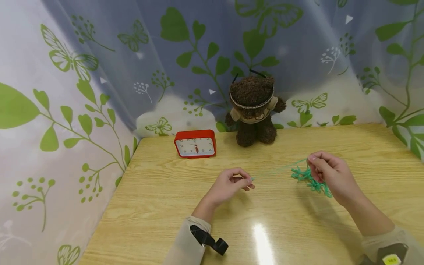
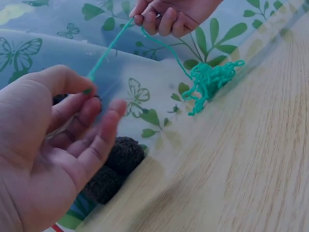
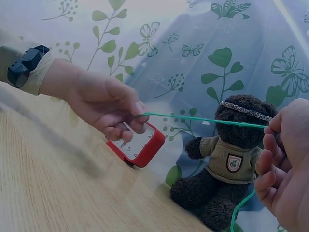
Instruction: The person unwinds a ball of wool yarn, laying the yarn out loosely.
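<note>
A strand of green yarn (image 3: 193, 118) runs taut between my two hands, above the table. Thumb and forefinger of my left hand (image 1: 232, 184) pinch one end of it, the other fingers loosely bent. My right hand (image 1: 334, 178) pinches the strand farther along, at its fingertips. From there the yarn drops to a loose tangled bunch (image 2: 210, 82), which lies on the wood just beyond the right hand in the left wrist view. In the head view, that hand partly covers the bunch (image 1: 309, 178).
A red alarm clock (image 1: 195, 144) stands at the back left of the wooden table (image 1: 149, 221). Right of it, a dark brown teddy bear (image 1: 253, 106) in a tan sweater sits against the leaf-patterned curtain (image 1: 198, 73). Black straps with devices (image 1: 208, 240) circle both sleeves.
</note>
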`<state>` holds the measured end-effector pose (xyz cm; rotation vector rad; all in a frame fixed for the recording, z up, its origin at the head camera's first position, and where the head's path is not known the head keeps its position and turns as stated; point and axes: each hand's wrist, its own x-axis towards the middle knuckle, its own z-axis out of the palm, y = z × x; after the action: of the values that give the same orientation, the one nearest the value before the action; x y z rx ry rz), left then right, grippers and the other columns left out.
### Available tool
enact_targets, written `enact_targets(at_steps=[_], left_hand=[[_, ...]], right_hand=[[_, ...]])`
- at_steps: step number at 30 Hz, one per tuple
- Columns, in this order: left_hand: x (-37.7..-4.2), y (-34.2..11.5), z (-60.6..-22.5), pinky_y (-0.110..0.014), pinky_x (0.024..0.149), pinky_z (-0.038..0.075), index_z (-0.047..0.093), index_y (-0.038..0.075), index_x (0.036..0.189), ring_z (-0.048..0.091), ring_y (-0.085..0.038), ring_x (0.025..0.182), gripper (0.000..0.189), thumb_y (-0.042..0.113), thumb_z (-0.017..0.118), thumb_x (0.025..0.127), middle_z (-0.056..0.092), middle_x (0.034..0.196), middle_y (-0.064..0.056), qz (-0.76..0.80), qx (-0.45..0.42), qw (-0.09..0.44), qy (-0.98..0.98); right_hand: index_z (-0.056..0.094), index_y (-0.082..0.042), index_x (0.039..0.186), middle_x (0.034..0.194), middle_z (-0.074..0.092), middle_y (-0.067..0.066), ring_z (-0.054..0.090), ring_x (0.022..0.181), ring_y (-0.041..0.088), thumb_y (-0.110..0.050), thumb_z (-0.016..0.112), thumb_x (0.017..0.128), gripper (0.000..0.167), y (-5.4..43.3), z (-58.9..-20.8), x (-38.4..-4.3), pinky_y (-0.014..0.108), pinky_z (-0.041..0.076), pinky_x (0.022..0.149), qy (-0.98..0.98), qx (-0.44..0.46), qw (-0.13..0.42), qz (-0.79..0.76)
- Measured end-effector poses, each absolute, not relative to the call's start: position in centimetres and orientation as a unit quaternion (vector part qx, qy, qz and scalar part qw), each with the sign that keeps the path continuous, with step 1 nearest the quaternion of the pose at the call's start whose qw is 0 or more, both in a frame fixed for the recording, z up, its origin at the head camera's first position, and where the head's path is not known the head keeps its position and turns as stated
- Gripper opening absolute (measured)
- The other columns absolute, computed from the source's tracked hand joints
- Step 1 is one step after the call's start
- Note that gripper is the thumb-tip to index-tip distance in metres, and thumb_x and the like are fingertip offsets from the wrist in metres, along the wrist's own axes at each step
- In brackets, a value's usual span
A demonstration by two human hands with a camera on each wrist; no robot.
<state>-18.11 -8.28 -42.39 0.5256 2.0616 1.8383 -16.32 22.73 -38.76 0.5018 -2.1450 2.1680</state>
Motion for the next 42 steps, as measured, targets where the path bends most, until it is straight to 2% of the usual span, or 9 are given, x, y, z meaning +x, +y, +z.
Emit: enact_targets(at_steps=[5,10,14,17,22,27,34,39,42], left_hand=[[-18.4,-8.7,-42.7,-0.053,0.086,0.059,0.063,-0.005,0.102,0.071,-0.022,0.086,0.014,0.008,0.058,0.1,0.069,0.096,-0.019,0.674,0.16,0.122,0.711],[-18.3,-9.0,-42.7,-0.033,0.077,0.061,0.059,-0.006,0.095,0.07,-0.01,0.083,0.014,0.005,0.052,0.1,0.067,0.106,-0.015,0.698,0.17,0.117,0.686],[-18.4,-9.0,-42.8,-0.026,0.075,0.061,0.059,-0.009,0.099,0.073,-0.009,0.082,0.012,0.002,0.057,0.099,0.064,0.114,-0.036,0.722,0.182,0.117,0.658],[-18.5,-9.0,-42.8,-0.03,0.075,0.063,0.062,-0.006,0.101,0.073,-0.01,0.079,0.01,0.003,0.064,0.096,0.062,0.108,-0.041,0.728,0.173,0.098,0.657],[-18.7,-9.2,-42.7,-0.033,0.075,0.063,0.065,-0.001,0.102,0.071,-0.014,0.08,0.012,0.006,0.069,0.093,0.072,0.096,-0.018,0.721,0.153,0.058,0.674],[-18.8,-9.1,-42.4,-0.024,0.073,0.059,0.065,-0.003,0.103,0.068,-0.013,0.082,0.013,0.006,0.068,0.095,0.07,0.091,0.002,0.723,0.144,0.035,0.675],[-19.1,-9.0,-42.3,-0.019,0.068,0.056,0.065,-0.005,0.104,0.064,-0.01,0.081,0.013,0.003,0.067,0.094,0.068,0.093,-0.003,0.723,0.112,0.006,0.682],[-19.2,-9.4,-42.6,-0.021,0.071,0.057,0.069,0.0,0.1,0.064,-0.011,0.083,0.008,0.006,0.068,0.094,0.069,0.1,-0.015,0.66,0.114,0.024,0.742],[-19.2,-9.7,-42.8,-0.021,0.07,0.055,0.07,0.003,0.097,0.064,-0.011,0.082,0.007,0.008,0.07,0.093,0.071,0.099,-0.014,0.625,0.107,0.042,0.772]], right_hand=[[0.062,-0.003,0.093,0.073,0.052,0.001,0.034,0.057,0.022,-0.014,0.047,0.107,0.023,22.7,-38.9,-16.3,0.041,0.024,0.051,-0.681,0.168,0.023,0.713],[0.064,-0.004,0.093,0.072,0.052,0.0,0.035,0.057,0.021,-0.013,0.048,0.106,0.023,22.7,-38.9,-16.3,0.04,0.025,0.05,-0.682,0.164,0.026,0.712],[0.064,-0.004,0.095,0.072,0.053,0.0,0.035,0.057,0.021,-0.012,0.047,0.107,0.022,22.9,-38.9,-16.3,0.039,0.025,0.049,-0.677,0.17,0.024,0.716],[0.064,-0.005,0.096,0.075,0.054,0.0,0.036,0.059,0.02,-0.013,0.047,0.107,0.022,23.2,-38.8,-16.4,0.039,0.025,0.05,-0.671,0.163,0.025,0.723],[0.065,-0.006,0.096,0.072,0.053,-0.001,0.037,0.059,0.019,-0.014,0.05,0.106,0.021,23.7,-38.6,-16.6,0.039,0.026,0.05,-0.688,0.144,0.028,0.71],[0.067,-0.008,0.101,0.074,0.054,-0.004,0.042,0.059,0.018,-0.02,0.054,0.104,0.017,24.4,-38.6,-17.0,0.035,0.031,0.046,-0.767,0.117,0.025,0.63],[0.065,-0.007,0.109,0.087,0.062,-0.004,0.052,0.061,0.018,-0.024,0.057,0.103,0.02,24.6,-39.4,-17.2,0.031,0.04,0.046,-0.852,0.123,0.044,0.507],[0.069,-0.006,0.112,0.085,0.065,-0.004,0.055,0.057,0.018,-0.03,0.059,0.102,0.027,24.3,-40.2,-17.5,0.028,0.041,0.043,-0.879,0.114,0.036,0.461],[0.071,-0.005,0.111,0.089,0.069,0.001,0.057,0.057,0.02,-0.033,0.06,0.101,0.032,24.3,-40.7,-17.8,0.027,0.045,0.044,-0.888,0.105,0.022,0.448]])
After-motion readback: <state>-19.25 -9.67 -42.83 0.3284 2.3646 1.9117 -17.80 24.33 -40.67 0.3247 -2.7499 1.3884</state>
